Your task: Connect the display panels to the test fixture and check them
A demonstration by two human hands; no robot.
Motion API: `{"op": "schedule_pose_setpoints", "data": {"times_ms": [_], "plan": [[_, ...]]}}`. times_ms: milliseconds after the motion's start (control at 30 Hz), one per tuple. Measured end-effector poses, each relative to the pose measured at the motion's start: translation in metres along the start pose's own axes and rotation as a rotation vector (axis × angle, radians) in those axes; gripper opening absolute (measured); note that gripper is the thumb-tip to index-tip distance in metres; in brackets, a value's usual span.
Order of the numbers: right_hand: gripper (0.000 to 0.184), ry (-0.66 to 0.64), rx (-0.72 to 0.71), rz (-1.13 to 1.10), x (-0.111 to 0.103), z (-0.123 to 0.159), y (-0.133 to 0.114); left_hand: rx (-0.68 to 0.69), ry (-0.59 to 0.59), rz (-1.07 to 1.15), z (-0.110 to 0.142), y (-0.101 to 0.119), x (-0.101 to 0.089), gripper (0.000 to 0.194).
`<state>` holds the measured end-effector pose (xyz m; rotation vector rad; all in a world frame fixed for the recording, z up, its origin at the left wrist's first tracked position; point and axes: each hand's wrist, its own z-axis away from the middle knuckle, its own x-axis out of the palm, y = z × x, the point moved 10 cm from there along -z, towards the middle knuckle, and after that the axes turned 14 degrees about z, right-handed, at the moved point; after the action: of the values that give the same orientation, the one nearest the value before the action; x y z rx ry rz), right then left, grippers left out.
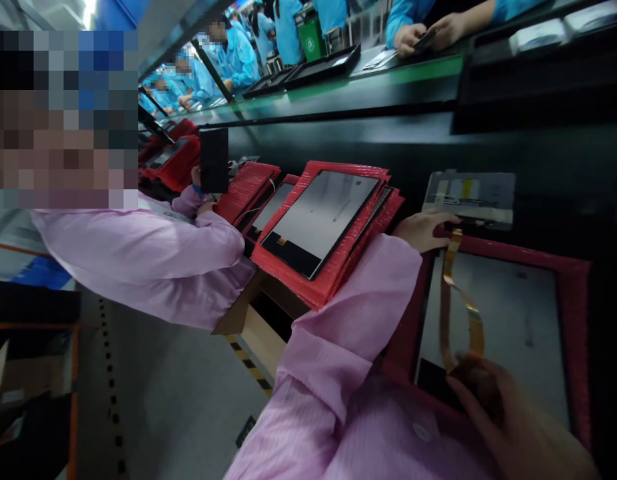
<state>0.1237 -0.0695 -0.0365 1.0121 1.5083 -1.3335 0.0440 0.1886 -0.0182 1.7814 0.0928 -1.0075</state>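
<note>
An orange-gold flex cable (474, 327) arches over a display panel (508, 313), which has a pale face and a black strip at its lower end. My left hand (424, 230) pinches the cable's upper end beside a grey plate-like device (471, 197) with a yellow label. Near the panel's black strip, my right hand (513, 413) grips the cable's lower end; its fingertips are partly in shadow, so the exact contact is hidden. Red bubble wrap (574, 320) lies under the panel.
To the left, another display panel (323, 213) lies on stacked red bubble-wrap sheets (288, 267). A co-worker's pink sleeve (188, 247) is close by on the left. An open cardboard box (266, 340) stands below the bench edge. A green-edged conveyor (378, 93) runs behind, with black trays (323, 70).
</note>
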Motion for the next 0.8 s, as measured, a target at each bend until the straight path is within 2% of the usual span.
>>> {"op": "schedule_pose_setpoints", "data": {"times_ms": [100, 300, 567, 667, 733, 800], "plan": [[0.053, -0.066, -0.012, -0.03, 0.005, -0.005, -0.001, -0.008, 0.0, 0.005, 0.001, 0.002, -0.001, 0.035], [0.054, -0.071, -0.072, -0.037, 0.005, -0.009, -0.007, -0.034, -0.007, 0.027, 0.002, 0.0, -0.001, 0.035], [0.056, -0.068, -0.071, -0.029, 0.006, -0.016, -0.009, -0.02, 0.006, 0.042, 0.002, 0.0, -0.001, 0.034], [0.048, -0.073, -0.075, -0.108, 0.004, -0.016, -0.01, -0.017, 0.007, 0.043, 0.002, -0.001, 0.0, 0.035], [0.04, -0.126, -0.152, -0.197, 0.008, -0.01, -0.011, -0.017, 0.013, 0.043, 0.002, -0.002, 0.0, 0.035], [0.035, -0.139, -0.186, -0.22, 0.01, -0.003, 0.002, -0.016, 0.015, 0.047, 0.002, -0.002, 0.0, 0.034]]}}
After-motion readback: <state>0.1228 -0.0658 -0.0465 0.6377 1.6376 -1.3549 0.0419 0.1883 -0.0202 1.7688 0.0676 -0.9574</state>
